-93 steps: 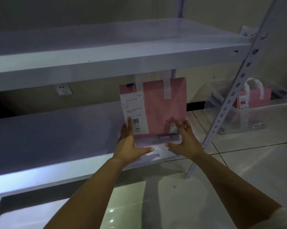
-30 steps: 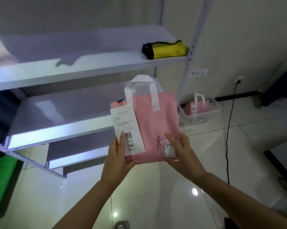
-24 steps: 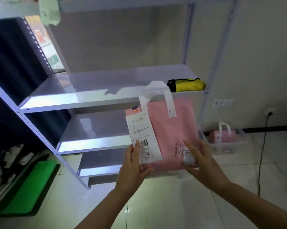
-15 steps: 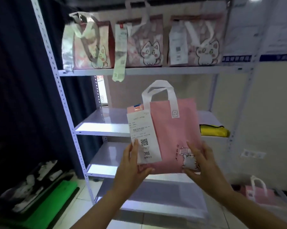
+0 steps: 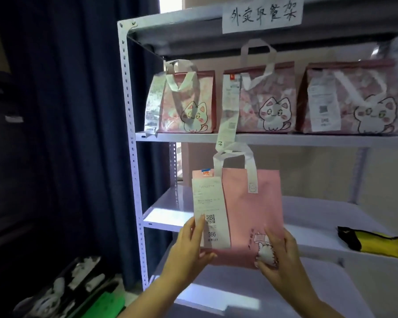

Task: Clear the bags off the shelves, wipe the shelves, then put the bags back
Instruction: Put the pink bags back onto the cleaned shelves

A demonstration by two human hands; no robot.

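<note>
A flat pink non-woven tote bag with white handles and a stapled paper receipt (image 5: 250,210) is held upright in front of the white metal shelving rack (image 5: 134,157), near the centre of the view. Its lower left corner is pinched by the left hand (image 5: 189,246), with the thumb underneath and the fingers laid over the receipt. Its lower right corner, at about 5 o'clock from the bag's centre, is gripped by the right hand (image 5: 278,260), whose fingers are curled over the printed cat. So each grip is closed on the bag, and the bag is touching no shelf.

Three patterned pink cat-print bags (image 5: 260,104) are seen standing in a row on the upper shelf (image 5: 273,138), at 12 o'clock from the held bag. The middle shelf (image 5: 170,214) behind the bag carries no bags; only a folded yellow and black cloth item (image 5: 376,244) is seen on it, at 3 o'clock. The lower shelf (image 5: 216,299), at 6 o'clock, is likewise bare of bags.

From this layout, the task is judged to be well into the putting-back stage: the top row appears restocked, and the held bag seems destined for the middle shelf. Whether wiping is finished cannot be told. More bags are probably left to return.
</note>
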